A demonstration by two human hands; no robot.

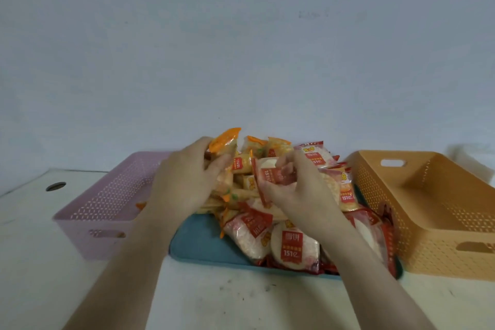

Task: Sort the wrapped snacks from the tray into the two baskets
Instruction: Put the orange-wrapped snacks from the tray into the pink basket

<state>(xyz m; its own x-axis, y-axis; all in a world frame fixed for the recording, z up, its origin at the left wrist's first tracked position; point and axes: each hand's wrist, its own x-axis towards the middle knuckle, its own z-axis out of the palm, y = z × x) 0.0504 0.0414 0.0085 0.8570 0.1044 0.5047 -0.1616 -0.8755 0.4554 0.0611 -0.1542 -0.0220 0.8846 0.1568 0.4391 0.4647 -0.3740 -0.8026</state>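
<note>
A blue tray (199,242) in the middle of the table carries a heap of wrapped snacks (290,245), some red-and-white, some orange-edged. My left hand (184,179) grips an orange-edged packet (223,140) above the heap's left side. My right hand (293,190) pinches a red-and-white packet (267,173) over the heap's middle. A pink basket (107,205) stands left of the tray and an orange basket (439,211) stands right of it. At least one orange-edged piece shows through the pink basket's wall; the orange basket's visible floor is bare.
The white table (241,300) has a round cable hole (55,186) at the far left. A pale wall rises right behind the tray and baskets. A white object (468,158) sits behind the orange basket at the right edge.
</note>
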